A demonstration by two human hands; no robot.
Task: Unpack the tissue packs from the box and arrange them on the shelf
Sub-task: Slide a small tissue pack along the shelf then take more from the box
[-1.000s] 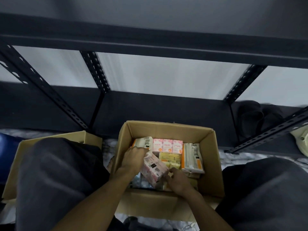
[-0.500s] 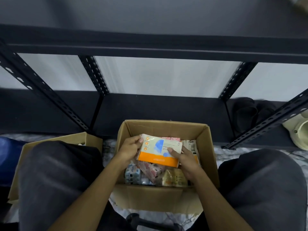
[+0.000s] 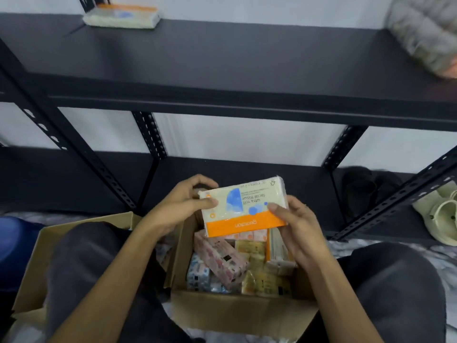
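Left hand (image 3: pixel 178 206) and right hand (image 3: pixel 299 226), fingers curled, gripping opposite ends of one tissue pack (image 3: pixel 243 206) above open box (image 3: pixel 237 315); thumbs on top.

left hand (image 3: pixel 181 206): raised, fingers curled, thumb pinching | right hand (image 3: pixel 300 227): raised, thumb pinching

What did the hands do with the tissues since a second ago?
Both hands, left and right, took hold of the cream and orange facial tissue pack and lifted it up out of the brown cardboard box. Earlier they were down among the packs, on a pink patterned pack, which now lies let go in the box. The box stayed put.
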